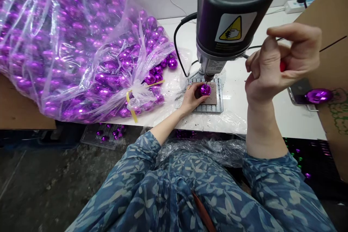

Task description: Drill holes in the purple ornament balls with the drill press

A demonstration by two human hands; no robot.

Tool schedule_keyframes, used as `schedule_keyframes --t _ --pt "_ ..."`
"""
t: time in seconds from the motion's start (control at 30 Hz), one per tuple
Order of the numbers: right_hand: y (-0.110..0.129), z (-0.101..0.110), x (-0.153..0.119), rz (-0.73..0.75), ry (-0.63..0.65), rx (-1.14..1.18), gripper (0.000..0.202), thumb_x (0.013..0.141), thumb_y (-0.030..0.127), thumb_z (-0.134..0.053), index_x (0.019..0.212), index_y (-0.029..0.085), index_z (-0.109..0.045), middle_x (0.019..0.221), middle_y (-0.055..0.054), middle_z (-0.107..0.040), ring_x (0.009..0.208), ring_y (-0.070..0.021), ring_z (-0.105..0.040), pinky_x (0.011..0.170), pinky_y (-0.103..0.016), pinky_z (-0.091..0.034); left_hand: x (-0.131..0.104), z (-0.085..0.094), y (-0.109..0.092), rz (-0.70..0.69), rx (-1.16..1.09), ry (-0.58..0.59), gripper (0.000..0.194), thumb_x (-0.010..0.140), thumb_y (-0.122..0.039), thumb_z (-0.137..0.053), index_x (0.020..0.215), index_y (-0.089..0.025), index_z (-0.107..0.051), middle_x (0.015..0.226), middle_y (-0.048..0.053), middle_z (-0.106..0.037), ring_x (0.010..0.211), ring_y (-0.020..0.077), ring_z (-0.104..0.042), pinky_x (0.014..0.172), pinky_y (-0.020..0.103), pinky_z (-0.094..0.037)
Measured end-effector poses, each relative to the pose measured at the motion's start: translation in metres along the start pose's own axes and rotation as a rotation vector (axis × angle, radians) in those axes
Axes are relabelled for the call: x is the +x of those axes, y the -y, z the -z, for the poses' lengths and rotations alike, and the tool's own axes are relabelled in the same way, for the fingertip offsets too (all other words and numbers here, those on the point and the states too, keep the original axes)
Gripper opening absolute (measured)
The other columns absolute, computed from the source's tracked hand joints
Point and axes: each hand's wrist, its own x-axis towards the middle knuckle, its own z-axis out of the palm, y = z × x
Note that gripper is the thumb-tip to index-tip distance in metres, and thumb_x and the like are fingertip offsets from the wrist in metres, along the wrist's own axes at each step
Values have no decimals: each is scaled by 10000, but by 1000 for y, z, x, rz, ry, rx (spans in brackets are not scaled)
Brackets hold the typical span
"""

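A shiny purple faceted ball (205,90) rests on a small brown board on the metal base (219,106) of a bench drill press (236,11). Curled around its left side, my left hand (193,96) holds it with thumb and fingers. The drill bit (206,83) meets the top of the ball; how deep it goes I cannot tell. To the right of the drill head, my right hand (282,56) is raised and closed around a lever with a red knob (283,66), mostly hidden by the fingers.
A large clear bag (81,43) of purple balls fills the left, tied with yellow ribbon. Loose balls (172,63) lie beside it. On the right are a phone (297,92), another purple ball (318,95) and cardboard (334,43). A black cable (176,43) loops left of the drill.
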Motion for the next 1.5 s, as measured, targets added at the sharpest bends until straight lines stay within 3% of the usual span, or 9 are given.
schedule_keyframes --t 0.3,0.63,0.77,1.0,1.1,1.2,1.3,1.4,1.5 --pt "-20 5 -20 79 -59 -8 270 1058 512 -772 1036 253 -696 622 85 -337 458 -18 -378 504 -219 -415 1 0 2 -3 -19 1 585 946 -336 -1009 1447 -281 -713 1473 141 -793 1408 364 -718 1239 616 -585" --pt "-88 39 -52 113 -124 -76 358 1064 689 -670 1170 348 -701 636 64 -359 471 -91 -406 521 -317 -479 2 -1 5 -18 -11 -1 590 958 -381 -999 1462 -272 -713 1454 144 -794 1395 363 -717 1233 602 -582" --pt "-98 43 -57 134 -102 -113 363 1070 703 -631 1121 355 -717 627 49 -392 490 -118 -437 531 -346 -518 1 -2 6 -23 -5 -8 589 956 -377 -1001 1458 -268 -713 1458 142 -798 1381 358 -727 1220 597 -590" --pt "-73 24 -53 219 -97 -55 342 1061 664 -683 991 331 -719 543 78 -313 414 -85 -307 511 -309 -473 0 -2 5 -26 6 -18 582 952 -350 -1007 1448 -282 -712 1433 135 -808 1368 351 -739 1202 594 -613" --pt "-46 12 -32 205 -74 -8 211 1095 547 -683 1069 346 -739 620 103 -503 410 -58 -337 487 -266 -441 1 -2 6 -38 14 -29 577 945 -348 -1014 1430 -276 -710 1411 134 -813 1347 343 -749 1188 590 -625" --pt "-19 1 4 63 -18 13 126 1084 430 -738 1134 317 -765 1043 105 -775 511 10 -502 479 -211 -417 3 -4 8 -44 19 -50 598 919 -348 -1037 1414 -276 -710 1401 131 -811 1331 337 -757 1163 582 -640" --pt "-4 -5 39 -76 57 28 100 1033 360 -807 1075 271 -787 1133 119 -792 553 37 -565 459 -160 -409 -2 -7 7 -47 41 -130 602 900 -401 -1050 1377 -268 -706 1357 125 -814 1292 329 -763 1113 558 -656" --pt "-1 -7 57 -205 108 49 40 1012 274 -807 996 244 -787 1022 119 -779 525 47 -526 432 -120 -366 -26 -6 3 -135 86 -237 577 943 -539 -991 1349 -261 -691 1265 113 -811 1164 301 -770 1010 514 -666" --pt "0 -10 60 -265 121 78 40 1011 243 -791 974 232 -780 986 118 -774 512 55 -498 433 -101 -356 -75 3 -3 -427 133 -106 536 1008 -651 -883 1337 -267 -706 1080 71 -802 965 252 -746 876 439 -646"
